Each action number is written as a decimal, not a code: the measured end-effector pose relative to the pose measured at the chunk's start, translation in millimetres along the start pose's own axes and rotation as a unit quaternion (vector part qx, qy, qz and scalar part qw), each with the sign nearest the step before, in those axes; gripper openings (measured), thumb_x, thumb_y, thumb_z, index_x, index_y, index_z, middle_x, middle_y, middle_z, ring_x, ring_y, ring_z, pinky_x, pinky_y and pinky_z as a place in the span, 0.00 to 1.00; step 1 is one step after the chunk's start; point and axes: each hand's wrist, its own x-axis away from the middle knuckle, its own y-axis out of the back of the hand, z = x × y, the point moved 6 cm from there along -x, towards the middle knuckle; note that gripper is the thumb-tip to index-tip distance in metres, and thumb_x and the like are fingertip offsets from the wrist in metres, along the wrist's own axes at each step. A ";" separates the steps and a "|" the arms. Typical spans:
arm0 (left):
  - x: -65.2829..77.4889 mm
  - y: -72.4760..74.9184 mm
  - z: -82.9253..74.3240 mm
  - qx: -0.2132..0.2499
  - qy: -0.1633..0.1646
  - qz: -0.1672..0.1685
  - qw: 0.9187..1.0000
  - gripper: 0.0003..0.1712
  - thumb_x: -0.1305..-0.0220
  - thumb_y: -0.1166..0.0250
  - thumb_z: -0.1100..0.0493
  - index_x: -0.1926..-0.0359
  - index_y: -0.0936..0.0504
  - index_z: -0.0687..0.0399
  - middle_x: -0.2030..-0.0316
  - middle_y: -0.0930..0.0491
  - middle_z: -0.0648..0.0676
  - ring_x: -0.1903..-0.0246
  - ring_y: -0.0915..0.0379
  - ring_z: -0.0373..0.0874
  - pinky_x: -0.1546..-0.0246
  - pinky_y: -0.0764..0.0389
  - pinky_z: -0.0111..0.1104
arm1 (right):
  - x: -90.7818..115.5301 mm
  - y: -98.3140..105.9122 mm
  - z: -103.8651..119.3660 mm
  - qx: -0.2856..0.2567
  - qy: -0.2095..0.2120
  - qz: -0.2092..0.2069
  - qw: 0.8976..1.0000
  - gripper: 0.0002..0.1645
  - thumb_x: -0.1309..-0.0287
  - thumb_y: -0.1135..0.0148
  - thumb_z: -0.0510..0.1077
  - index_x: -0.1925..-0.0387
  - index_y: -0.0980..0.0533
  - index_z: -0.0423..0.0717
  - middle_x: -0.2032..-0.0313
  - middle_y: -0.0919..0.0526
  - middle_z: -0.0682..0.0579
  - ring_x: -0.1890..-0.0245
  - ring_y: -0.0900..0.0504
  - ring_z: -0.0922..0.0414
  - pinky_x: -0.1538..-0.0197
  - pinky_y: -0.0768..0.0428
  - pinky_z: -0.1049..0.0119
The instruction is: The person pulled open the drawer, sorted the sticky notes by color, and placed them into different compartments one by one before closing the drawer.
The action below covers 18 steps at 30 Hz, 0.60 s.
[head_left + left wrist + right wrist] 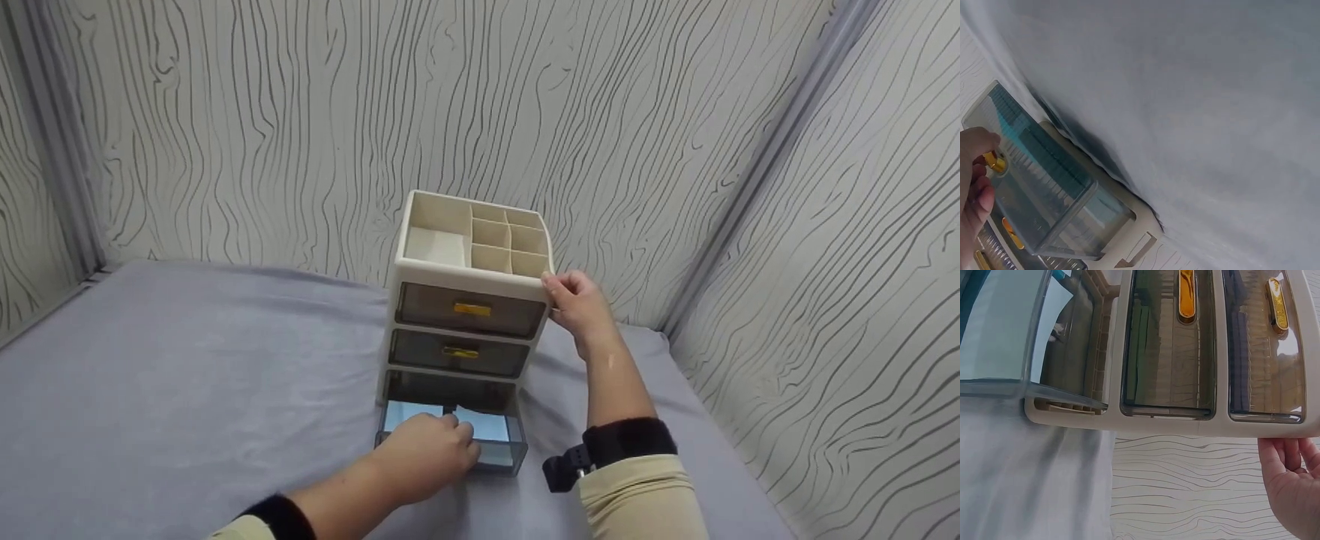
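Note:
A cream drawer organizer [397, 270] with smoky see-through drawers stands on the cloth-covered surface. Its bottom drawer [517, 454] is pulled out, and light blue flat pieces [487, 426] lie inside it. At that drawer's front, my left hand [431, 454] pinches the gold handle [996, 162], as the left wrist view shows. My right hand [585, 307] rests its fingertips against the organizer's right side near the top front corner. In the right wrist view, fingers [1271, 461] touch that side; part of the contact is hidden.
The organizer's two upper drawers [471, 309] are closed, each with a gold handle. Its top has one large compartment [435, 246] and several small ones. Grey cloth [187, 390] covers the surface. A wood-grain-patterned wall [300, 135] rises behind, another at the right.

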 end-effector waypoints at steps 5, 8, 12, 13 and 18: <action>-2.0 -3.0 4.7 0.002 0.011 0.011 1.000 0.04 0.47 0.35 0.56 0.74 0.22 0.45 0.79 0.30 0.45 0.79 0.32 0.35 0.89 0.38 0.25 | 0.4 -0.1 -0.3 0.005 -0.004 0.000 1.000 0.17 0.38 0.47 0.50 0.59 0.31 0.39 0.59 0.29 0.46 0.54 0.27 0.52 0.47 0.27 0.57; -4.7 -6.7 7.9 0.010 0.018 0.030 0.999 0.03 0.47 0.35 0.57 0.72 0.21 0.44 0.77 0.28 0.45 0.78 0.31 0.36 0.87 0.35 0.26 | 1.1 -0.4 -0.2 0.010 -0.005 0.000 1.000 0.17 0.38 0.47 0.50 0.58 0.31 0.39 0.58 0.29 0.45 0.53 0.27 0.51 0.47 0.27 0.56; -8.8 -12.8 12.2 0.019 0.033 0.051 0.998 0.03 0.48 0.35 0.58 0.70 0.21 0.44 0.76 0.27 0.45 0.77 0.29 0.37 0.86 0.32 0.27 | 1.5 -0.6 0.8 0.008 -0.004 0.002 1.000 0.17 0.38 0.47 0.50 0.58 0.31 0.39 0.56 0.29 0.45 0.52 0.27 0.51 0.46 0.28 0.56; -9.9 -14.4 13.3 0.020 0.037 0.056 0.998 0.03 0.47 0.35 0.58 0.70 0.20 0.45 0.75 0.27 0.45 0.77 0.29 0.37 0.85 0.31 0.27 | 1.7 -0.6 1.1 0.004 -0.003 0.002 1.000 0.17 0.38 0.47 0.50 0.58 0.31 0.39 0.56 0.29 0.45 0.52 0.27 0.51 0.47 0.27 0.57; -16.1 -25.9 20.9 0.030 0.065 0.082 0.994 0.05 0.45 0.37 0.58 0.65 0.20 0.46 0.72 0.25 0.47 0.75 0.28 0.39 0.81 0.27 0.28 | 1.6 -0.4 0.8 -0.006 -0.001 0.004 1.000 0.17 0.38 0.47 0.49 0.59 0.31 0.38 0.57 0.28 0.45 0.54 0.26 0.52 0.48 0.27 0.58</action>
